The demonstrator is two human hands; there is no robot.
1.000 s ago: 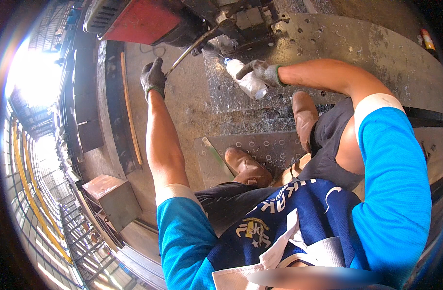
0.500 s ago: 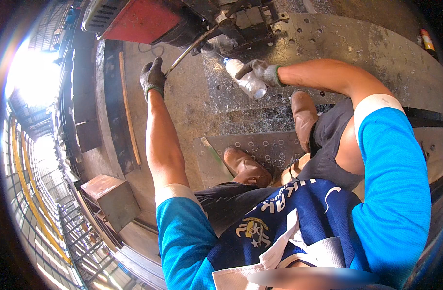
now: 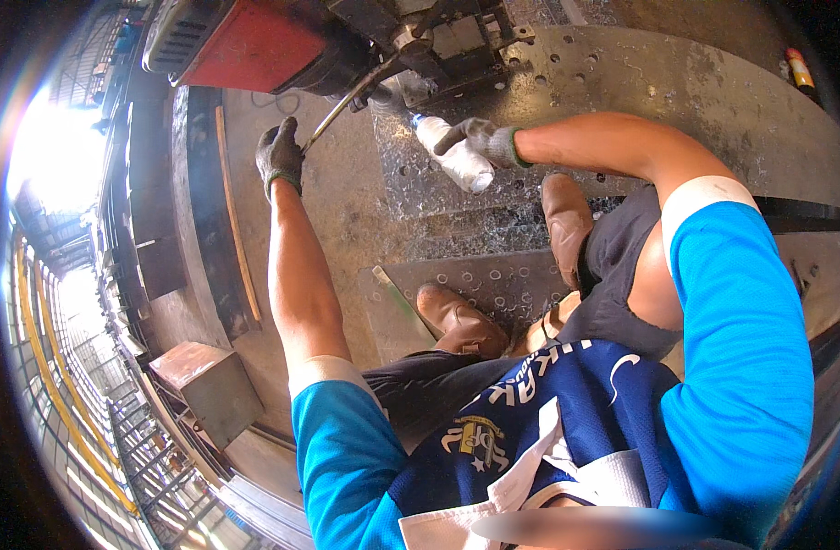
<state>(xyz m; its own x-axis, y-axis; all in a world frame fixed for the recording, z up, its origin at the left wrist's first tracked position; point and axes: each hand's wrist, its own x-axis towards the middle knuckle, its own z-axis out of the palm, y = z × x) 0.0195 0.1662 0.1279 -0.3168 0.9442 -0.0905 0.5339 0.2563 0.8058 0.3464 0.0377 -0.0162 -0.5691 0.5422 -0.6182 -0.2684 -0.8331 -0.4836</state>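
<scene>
In a dark grey glove, my left hand [image 3: 281, 154] is closed round the end of a long metal lever [image 3: 345, 107]. The lever runs up to a drilling machine [image 3: 250, 48] with a red housing and a dark lower body. My right hand [image 3: 484, 141], gloved too, grips a clear plastic bottle [image 3: 457, 161] with whitish contents. The bottle lies tilted, its blue-capped end pointing up and left at the machine's working end. Under it is a large metal plate [image 3: 613, 87] with drilled holes and scattered shavings. The drill tip is hard to make out.
My boots [image 3: 567, 215] stand close below the bottle, one beside a second steel piece [image 3: 493, 280] marked with rings. A metal box [image 3: 204, 380] sits at lower left, near a long wooden strip [image 3: 237, 215]. An orange-and-white bottle [image 3: 799, 71] stands at far right.
The whole view has shifted slightly, so the machine and plate appear a little further left. Both hands keep their grips on the lever and bottle.
</scene>
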